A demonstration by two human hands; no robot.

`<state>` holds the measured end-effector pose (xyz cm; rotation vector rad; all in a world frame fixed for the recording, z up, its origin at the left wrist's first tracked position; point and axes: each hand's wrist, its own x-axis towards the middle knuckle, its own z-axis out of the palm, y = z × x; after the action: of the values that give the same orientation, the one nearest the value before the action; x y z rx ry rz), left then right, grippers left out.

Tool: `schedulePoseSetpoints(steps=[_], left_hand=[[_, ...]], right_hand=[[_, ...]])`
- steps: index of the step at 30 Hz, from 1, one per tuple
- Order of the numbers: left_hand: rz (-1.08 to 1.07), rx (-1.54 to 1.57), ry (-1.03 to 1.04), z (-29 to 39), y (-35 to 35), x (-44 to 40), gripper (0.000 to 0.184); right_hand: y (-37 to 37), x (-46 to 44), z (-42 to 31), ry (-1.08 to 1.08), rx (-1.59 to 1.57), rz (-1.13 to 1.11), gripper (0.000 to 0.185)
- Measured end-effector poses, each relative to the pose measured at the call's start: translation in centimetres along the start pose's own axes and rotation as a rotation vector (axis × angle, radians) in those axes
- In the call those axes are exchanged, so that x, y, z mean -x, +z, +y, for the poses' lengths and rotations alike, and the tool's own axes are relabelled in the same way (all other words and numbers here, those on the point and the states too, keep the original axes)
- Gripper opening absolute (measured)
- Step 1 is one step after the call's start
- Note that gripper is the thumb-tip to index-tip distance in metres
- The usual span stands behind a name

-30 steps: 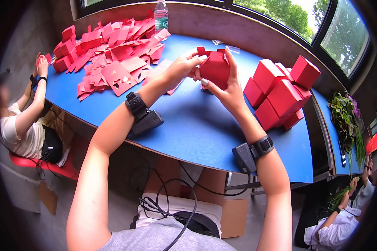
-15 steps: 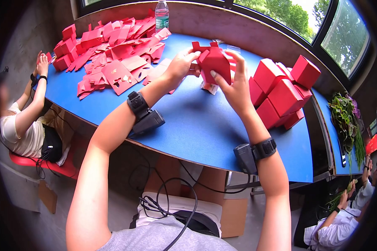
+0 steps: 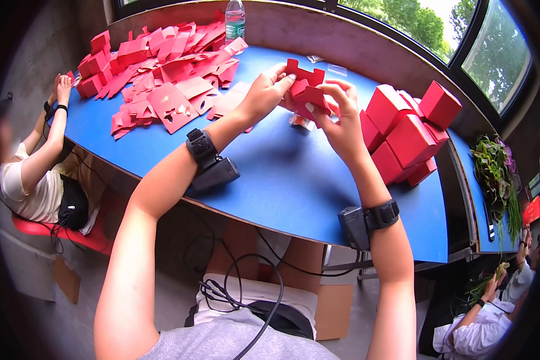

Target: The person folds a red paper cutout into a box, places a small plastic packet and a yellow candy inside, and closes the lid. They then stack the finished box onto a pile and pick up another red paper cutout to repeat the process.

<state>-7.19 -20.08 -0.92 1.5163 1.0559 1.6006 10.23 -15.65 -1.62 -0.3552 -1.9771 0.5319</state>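
Between my hands, above the blue table point(image 3: 264, 192), is a red cardboard box point(image 3: 303, 84) with its end flaps standing up. My left hand point(image 3: 269, 90) grips its left side, thumb on the near edge of a flap. On the right side, my right hand point(image 3: 341, 117) holds the box with the fingers over the top and the thumb in front. A small white and orange item point(image 3: 302, 122) lies on the table just below the box; its kind is not clear. To the right of my right hand stand several folded red boxes point(image 3: 405, 138) in a stack.
A heap of flat and part-folded red cardboard point(image 3: 174, 66) covers the table's far left. Behind it stands a water bottle point(image 3: 234, 23). At the left a seated person point(image 3: 36, 162) handles red card; at lower right, another person point(image 3: 486, 312) sits near leafy plants point(image 3: 495, 168).
The box has tilted between my hands, so its flaps and open end now show more. My left thumb has moved onto a flap. The stack on the right is unchanged.
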Motion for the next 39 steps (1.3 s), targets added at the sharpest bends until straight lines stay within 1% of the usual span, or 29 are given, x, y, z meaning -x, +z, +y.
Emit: schedulePoseSetpoints(steps=[2, 4, 5, 7, 8, 10, 11, 12, 13, 14, 15, 17, 18, 20, 21, 23, 24, 25, 27, 28, 29, 30, 31, 32, 33, 35, 36, 37, 39], left_hand=[[0.014, 0.023, 0.027, -0.1, 0.0, -0.1, 0.027], [-0.024, -0.061, 0.12, 0.1, -0.2, -0.2, 0.029], [-0.024, -0.061, 0.119, 0.1, -0.2, -0.2, 0.029], [-0.132, -0.075, 0.15, 0.1, -0.3, -0.2, 0.031], [-0.133, -0.075, 0.149, 0.1, -0.3, -0.2, 0.031], [-0.239, -0.338, 0.283, 0.1, -0.2, 0.0, 0.036], [-0.239, -0.338, 0.284, -0.1, -0.2, 0.1, 0.036], [-0.241, -0.5, 0.388, -0.4, -0.1, 0.1, 0.038], [-0.242, -0.661, 0.493, -0.6, 0.0, 0.2, 0.039], [-0.253, -0.638, 0.418, -0.7, -0.1, 0.2, 0.039], [-0.254, -0.638, 0.419, -0.2, 0.0, 0.4, 0.039], [-0.296, -0.51, 0.268, 0.6, 0.3, 0.9, 0.038], [-0.3, -0.509, 0.265, 0.7, 0.4, 1.1, 0.038], [-0.32, -0.316, 0.231, 0.6, 0.7, 1.2, 0.032], [-0.324, -0.313, 0.23, 0.5, 0.7, 1.0, 0.032], [-0.31, -0.641, 0.341, 0.3, 0.2, 0.6, 0.022], [-0.249, -0.555, 0.367, -0.1, 0.5, 0.7, 0.013], [-0.25, -0.556, 0.367, -0.5, 0.6, 0.6, 0.013], [-0.167, -0.44, 0.369, -0.9, 0.7, 0.5, 0.014], [-0.168, -0.44, 0.369, -1.0, 0.6, 0.4, 0.014], [-0.111, -0.457, 0.404, -1.1, 0.6, 0.3, 0.013], [-0.054, -0.474, 0.438, -0.9, 0.6, 0.2, 0.011], [-0.056, -0.472, 0.437, -0.8, 0.6, 0.1, 0.011], [-0.046, -0.456, 0.444, -0.6, 0.4, 0.0, 0.01], [-0.035, -0.44, 0.451, -0.4, 0.4, 0.0, 0.009], [-0.019, -0.449, 0.461, -0.3, 0.2, -0.1, 0.009], [-0.038, -0.404, 0.412, -0.3, 0.0, -0.3, 0.009], [-0.057, -0.359, 0.363, -0.4, -0.2, -0.4, 0.011], [-0.06, -0.381, 0.315, -0.6, -0.4, -0.2, 0.011]], right_hand=[[0.0, 0.0, -0.3, 0.001, -0.011, -0.014, 0.037], [-0.1, -0.1, -0.4, 0.001, -0.022, -0.028, 0.036], [-0.2, -0.1, -0.2, -0.017, 0.006, -0.04, 0.035], [-0.3, 0.0, -0.1, -0.034, 0.035, -0.051, 0.035], [-0.3, 0.1, -0.1, -0.012, 0.033, -0.053, 0.032], [-0.3, 0.2, 0.2, 0.01, 0.03, -0.054, 0.03], [-0.3, 0.3, 0.6, -0.015, 0.112, -0.048, 0.03], [-0.3, 0.3, 0.9, -0.04, 0.195, -0.042, 0.031], [-0.2, 0.4, 1.1, -0.041, 0.195, -0.041, 0.031], [-0.2, 0.5, 1.4, 0.004, 0.185, -0.053, 0.031], [-0.1, 0.4, 1.2, 0.049, 0.175, -0.064, 0.031], [-0.1, 0.4, 0.6, 0.097, 0.108, -0.034, 0.032], [-0.1, 0.5, 0.2, 0.148, 0.04, -0.001, 0.032], [0.1, 0.6, 0.5, 0.154, 0.002, 0.015, 0.033], [0.2, 0.6, 0.8, 0.153, -0.038, 0.028, 0.034], [0.1, 0.7, 1.2, 0.196, -0.051, -0.011, 0.038], [0.2, 0.7, 1.2, 0.212, -0.034, -0.018, 0.038], [0.3, 0.7, 1.1, 0.228, -0.016, -0.026, 0.038], [0.4, 0.6, 1.4, 0.204, -0.038, -0.022, 0.039], [0.4, 0.6, 1.5, 0.179, -0.059, -0.018, 0.04], [0.2, 0.5, 1.5, 0.181, -0.058, -0.016, 0.04], [0.0, 0.4, 1.2, 0.242, -0.17, -0.03, 0.041], [-0.1, 0.3, 1.1, 0.304, -0.282, -0.043, 0.043], [0.0, 0.3, 2.3, 0.278, -0.355, -0.027, 0.046], [-0.4, 0.2, 1.6, 0.288, -0.426, -0.044, 0.049], [-0.8, 0.0, 1.6, 0.321, -0.43, 0.0, 0.049], [-1.3, -0.2, 0.5, 0.41, -0.47, -0.017, 0.049], [-1.4, -0.2, 0.7, 0.41, -0.47, -0.016, 0.049], [-1.5, -0.3, 1.4, 0.425, -0.515, -0.019, 0.047]])
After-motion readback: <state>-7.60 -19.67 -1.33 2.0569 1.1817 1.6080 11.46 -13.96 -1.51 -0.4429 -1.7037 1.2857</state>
